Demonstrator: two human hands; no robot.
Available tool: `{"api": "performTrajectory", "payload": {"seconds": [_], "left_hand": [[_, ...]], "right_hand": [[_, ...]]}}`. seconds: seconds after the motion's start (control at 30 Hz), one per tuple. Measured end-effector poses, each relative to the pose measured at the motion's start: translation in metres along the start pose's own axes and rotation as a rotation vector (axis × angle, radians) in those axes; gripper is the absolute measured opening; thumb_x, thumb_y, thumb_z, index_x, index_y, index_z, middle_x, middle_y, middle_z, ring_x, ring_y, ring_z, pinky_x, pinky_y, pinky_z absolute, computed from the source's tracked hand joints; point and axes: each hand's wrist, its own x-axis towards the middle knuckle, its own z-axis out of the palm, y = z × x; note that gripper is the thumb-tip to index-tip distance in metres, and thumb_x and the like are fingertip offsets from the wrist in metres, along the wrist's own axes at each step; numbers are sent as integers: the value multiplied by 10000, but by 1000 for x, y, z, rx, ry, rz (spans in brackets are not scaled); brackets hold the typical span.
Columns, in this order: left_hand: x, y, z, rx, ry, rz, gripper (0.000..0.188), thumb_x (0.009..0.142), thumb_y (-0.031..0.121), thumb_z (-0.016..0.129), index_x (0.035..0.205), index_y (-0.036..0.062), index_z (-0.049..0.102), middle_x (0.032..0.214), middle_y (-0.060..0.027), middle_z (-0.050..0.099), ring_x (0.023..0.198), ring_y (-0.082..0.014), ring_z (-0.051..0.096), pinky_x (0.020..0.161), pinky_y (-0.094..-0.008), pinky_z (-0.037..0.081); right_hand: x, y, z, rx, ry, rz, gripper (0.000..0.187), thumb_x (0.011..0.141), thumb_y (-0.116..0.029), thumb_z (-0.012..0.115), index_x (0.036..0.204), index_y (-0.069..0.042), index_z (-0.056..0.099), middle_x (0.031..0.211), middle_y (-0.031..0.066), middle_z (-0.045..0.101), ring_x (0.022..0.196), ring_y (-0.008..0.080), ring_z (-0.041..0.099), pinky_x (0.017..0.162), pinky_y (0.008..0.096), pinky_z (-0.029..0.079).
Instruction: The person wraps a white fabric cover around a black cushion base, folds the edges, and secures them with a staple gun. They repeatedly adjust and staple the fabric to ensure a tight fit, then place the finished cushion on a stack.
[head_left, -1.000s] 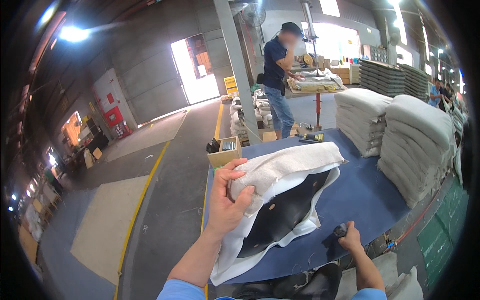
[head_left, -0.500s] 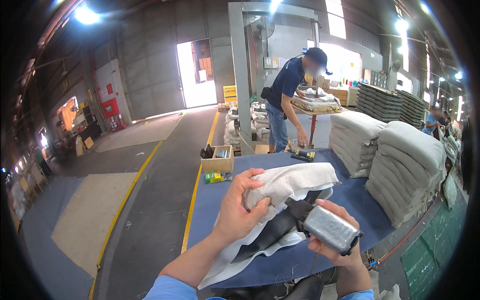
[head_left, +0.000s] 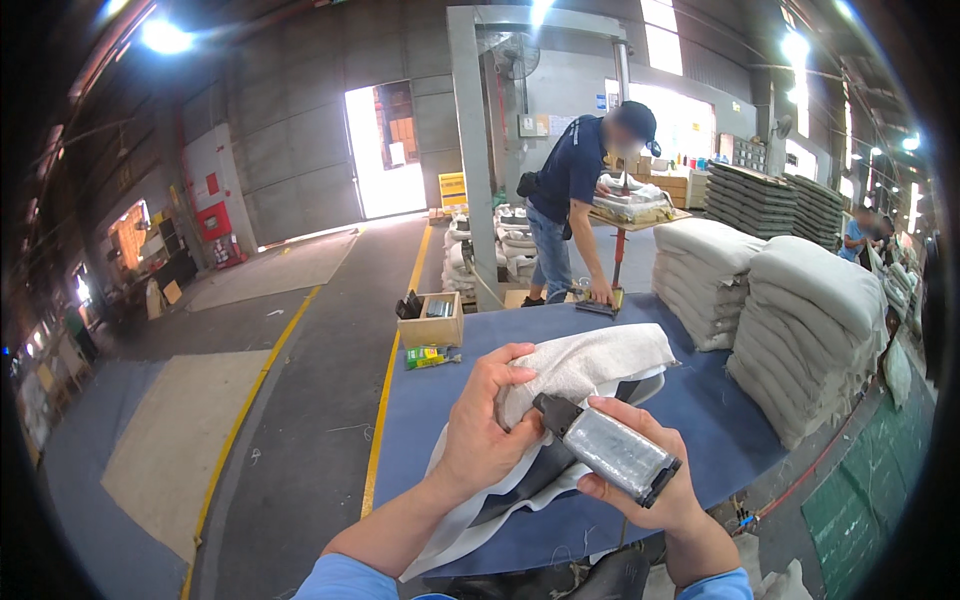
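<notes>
My left hand (head_left: 485, 425) pinches the edge of a beige fabric cover (head_left: 600, 355), folded over a black panel (head_left: 545, 470) with white lining (head_left: 440, 540) around it. In my right hand (head_left: 665, 475) is a staple gun (head_left: 615, 450) with a silver body and a black nose. The nose points at the fabric edge, close beside my left thumb; whether it touches cannot be made out. The panel is held tilted above the blue tabletop (head_left: 720, 410).
Two tall stacks of beige covered cushions (head_left: 805, 330) stand on the table's right. A wooden box (head_left: 432, 325) and a green-yellow packet (head_left: 428, 357) lie at the far left corner. Across the table a co-worker (head_left: 570, 180) bends, one hand on another staple gun (head_left: 598, 305).
My right hand has moved the staple gun left and up to the fabric edge by my left thumb. The co-worker's hand has reached down onto the other staple gun.
</notes>
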Motion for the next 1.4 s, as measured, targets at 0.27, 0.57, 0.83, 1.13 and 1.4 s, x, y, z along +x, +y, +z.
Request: {"api": "performTrajectory", "payload": {"seconds": [0.27, 0.57, 0.83, 1.13, 1.4], "left_hand": [[0, 9, 6, 93, 12, 30, 573, 787, -69, 791, 1276, 115, 556, 1481, -174, 598, 1340, -382, 624, 1084, -441, 528], [-7, 13, 12, 116, 38, 35, 558, 811, -56, 789, 1288, 106, 549, 1473, -189, 604, 1312, -381, 644, 1073, -441, 536], [-12, 10, -7, 21, -9, -61, 614, 816, -146, 675, 1343, 122, 509, 1516, -187, 528, 1401, -287, 526, 1156, -419, 446], [-40, 2, -138, 366, -56, -171, 612, 842, -23, 663, 1440, 77, 579, 1518, -156, 512, 1437, -292, 494, 1210, -411, 382], [-69, 3, -155, 461, 105, -269, 663, 796, 45, 779, 1424, 54, 565, 1447, -177, 507, 1348, -316, 535, 1158, -427, 427]], "right_hand": [[2, -21, 0, -90, -31, 39, 746, 863, -61, 897, 1518, -16, 543, 1235, 117, 753, 1056, 181, 747, 939, 311, 563], [-2, -30, 0, -97, -53, 95, 747, 872, -53, 877, 1532, -50, 529, 1289, 132, 729, 1073, 200, 747, 946, 318, 561], [-25, -33, -5, -201, -20, 66, 752, 832, -65, 888, 1524, -67, 592, 1139, 144, 701, 988, 267, 712, 884, 340, 561], [-145, 168, -61, -775, 22, 573, 778, 736, 8, 820, 1468, -172, 628, 1242, 187, 631, 1117, 400, 690, 965, 467, 571], [-186, 285, -41, -1066, -211, 772, 775, 743, -35, 832, 1459, -197, 583, 1384, 214, 505, 1213, 428, 594, 965, 515, 568]]}}
